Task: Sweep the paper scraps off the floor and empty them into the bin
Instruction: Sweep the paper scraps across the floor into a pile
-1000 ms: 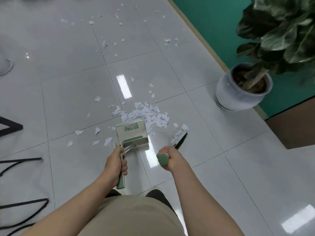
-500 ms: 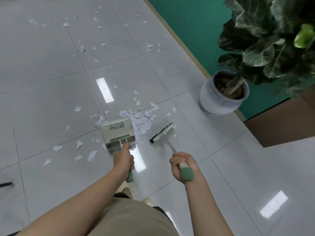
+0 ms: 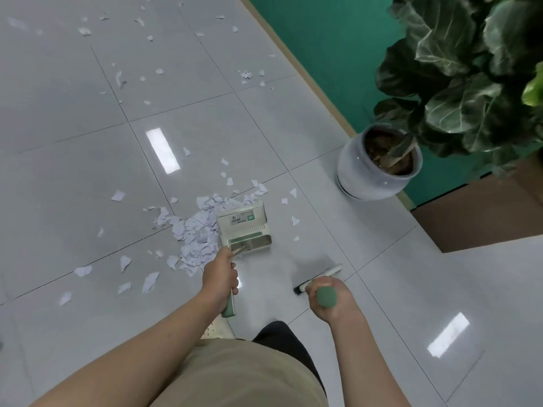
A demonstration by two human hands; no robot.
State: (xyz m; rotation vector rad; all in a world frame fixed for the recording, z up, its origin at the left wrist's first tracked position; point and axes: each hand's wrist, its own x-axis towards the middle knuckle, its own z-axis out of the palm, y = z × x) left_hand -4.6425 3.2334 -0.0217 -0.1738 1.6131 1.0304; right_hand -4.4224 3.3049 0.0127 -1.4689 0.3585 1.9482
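Observation:
A pile of white paper scraps (image 3: 195,233) lies on the grey tiled floor, just left of a cream and green dustpan (image 3: 244,227). My left hand (image 3: 220,274) grips the dustpan's green handle (image 3: 229,306). My right hand (image 3: 329,298) grips the green end of the broom handle (image 3: 325,296). The broom head (image 3: 318,277) sits low over the floor, to the right of the dustpan and apart from the pile. More loose scraps (image 3: 135,277) are scattered left of the pile and farther up the floor (image 3: 246,74). No bin is in view.
A potted plant in a pale round pot (image 3: 370,177) stands at the right by the green wall (image 3: 338,48), its big leaves (image 3: 458,69) overhanging. A brown surface (image 3: 484,212) lies behind it. My legs and foot (image 3: 217,330) are below.
The dustpan now sits to the right of the scrap pile instead of left of it. The broom head has swung back toward me, down and right, away from the scraps.

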